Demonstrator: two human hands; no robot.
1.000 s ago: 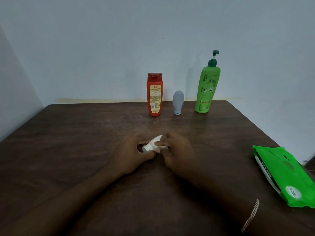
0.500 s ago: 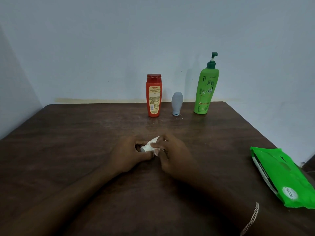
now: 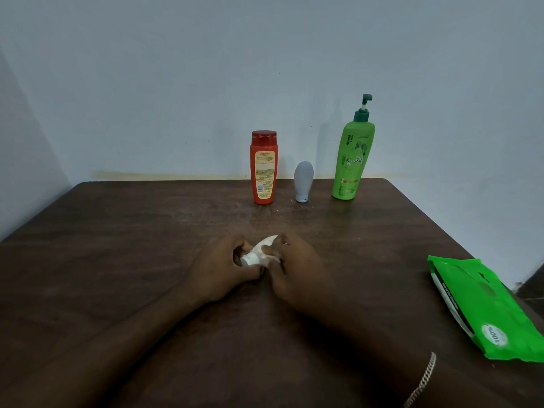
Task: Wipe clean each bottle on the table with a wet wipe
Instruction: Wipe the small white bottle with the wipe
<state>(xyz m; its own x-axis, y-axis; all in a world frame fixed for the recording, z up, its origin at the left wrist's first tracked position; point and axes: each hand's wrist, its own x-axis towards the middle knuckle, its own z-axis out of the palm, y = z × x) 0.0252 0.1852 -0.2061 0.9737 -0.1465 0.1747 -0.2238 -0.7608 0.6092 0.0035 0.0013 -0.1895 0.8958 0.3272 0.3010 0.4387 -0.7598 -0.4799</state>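
A small white bottle (image 3: 256, 252) lies tilted between my hands above the middle of the dark table (image 3: 123, 260). My left hand (image 3: 219, 269) grips its cap end. My right hand (image 3: 294, 266) curls round the other end and pinches a white wet wipe (image 3: 267, 261) against it; wipe and bottle are hard to tell apart. At the back edge stand an orange bottle (image 3: 263, 169), a small grey tube on its cap (image 3: 303, 181) and a tall green pump bottle (image 3: 353, 160).
A green pack of wet wipes (image 3: 485, 307) lies at the table's right edge. A chain bracelet (image 3: 421, 381) is on my right wrist. A pale wall stands right behind the bottles.
My right fingers have shifted a little along the small white bottle while my left hand keeps its grip. The view has tipped slightly; the three standing bottles have not moved.
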